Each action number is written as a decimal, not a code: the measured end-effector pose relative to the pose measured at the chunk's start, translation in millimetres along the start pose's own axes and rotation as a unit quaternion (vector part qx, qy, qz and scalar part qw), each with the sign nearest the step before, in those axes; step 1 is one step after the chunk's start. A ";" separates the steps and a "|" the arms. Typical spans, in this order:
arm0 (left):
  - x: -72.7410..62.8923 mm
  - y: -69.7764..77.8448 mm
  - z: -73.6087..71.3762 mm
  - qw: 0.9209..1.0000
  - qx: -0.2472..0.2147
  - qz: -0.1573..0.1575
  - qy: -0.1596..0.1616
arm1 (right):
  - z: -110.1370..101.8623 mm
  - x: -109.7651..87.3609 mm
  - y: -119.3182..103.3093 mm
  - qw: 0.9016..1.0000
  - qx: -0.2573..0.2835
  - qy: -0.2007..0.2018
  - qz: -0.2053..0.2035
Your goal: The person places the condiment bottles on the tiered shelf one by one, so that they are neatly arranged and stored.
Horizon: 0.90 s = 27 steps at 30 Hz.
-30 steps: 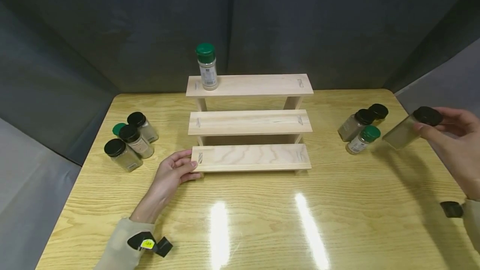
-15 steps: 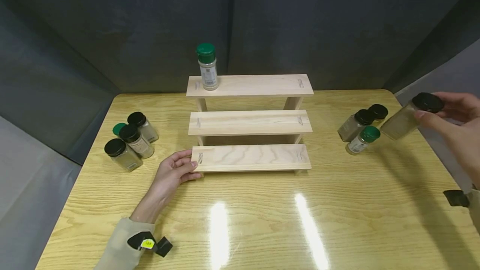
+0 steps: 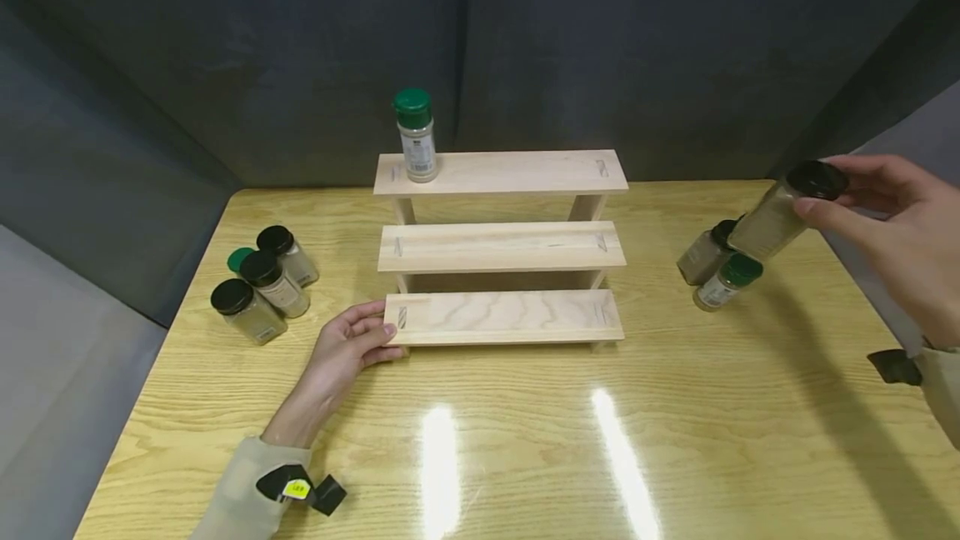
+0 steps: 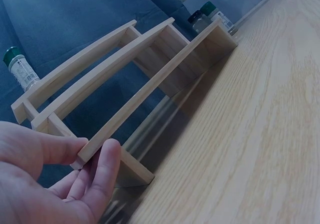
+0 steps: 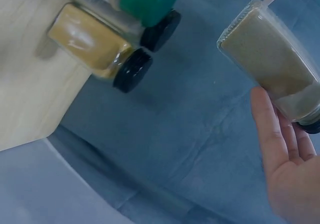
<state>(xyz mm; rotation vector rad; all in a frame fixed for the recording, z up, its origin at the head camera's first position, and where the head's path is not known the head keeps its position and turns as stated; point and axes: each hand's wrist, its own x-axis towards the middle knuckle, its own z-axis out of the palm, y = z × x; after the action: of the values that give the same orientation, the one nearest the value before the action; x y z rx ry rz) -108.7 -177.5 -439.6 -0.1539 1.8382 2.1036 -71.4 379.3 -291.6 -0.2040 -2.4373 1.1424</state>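
1. A person's left hand [image 3: 347, 347] pinches the front-left corner of a 3-tier, pale wooden rack [image 3: 501, 246], thumb [image 3: 377, 336] uppermost.
2. Raised to the rack's right, the right hand [image 3: 903, 219] grips a tilted, black-lidded, square-sided clear jar of brown powder [image 3: 771, 222].
3. A green-capped, cylindrical shaker [image 3: 417, 144] stands top-left on the rack.

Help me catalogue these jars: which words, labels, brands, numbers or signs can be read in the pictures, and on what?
No text can be read with certainty.
Yellow tag on the left wrist's black strap: dark characters, too small.
Top-shelf green-lidded jar: print and a barcode, too small.
Right-side green-lidded jar: print too small.
Left-side black-lidded jars: faint print, too blurred.
Held jar: none visible.
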 end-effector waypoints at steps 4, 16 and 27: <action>0.1 -0.3 -0.1 1.000 -0.003 -0.001 -0.001 | 2.5 3.3 -7.4 1.000 0.003 -0.016 -0.006; 0.4 -1.0 -0.4 1.000 0.001 0.007 -0.007 | 14.1 15.3 -36.4 0.997 0.049 -0.054 -0.033; 0.8 -1.0 -0.5 1.000 -0.008 0.009 -0.011 | 27.2 26.8 -57.5 0.993 0.070 -0.082 -0.050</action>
<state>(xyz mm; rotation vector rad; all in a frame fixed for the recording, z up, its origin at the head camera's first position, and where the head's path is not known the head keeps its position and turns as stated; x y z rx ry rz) -109.2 -177.7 -440.8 -0.1174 1.8177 2.1234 -104.5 331.5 -254.5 0.0584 -2.4632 1.3249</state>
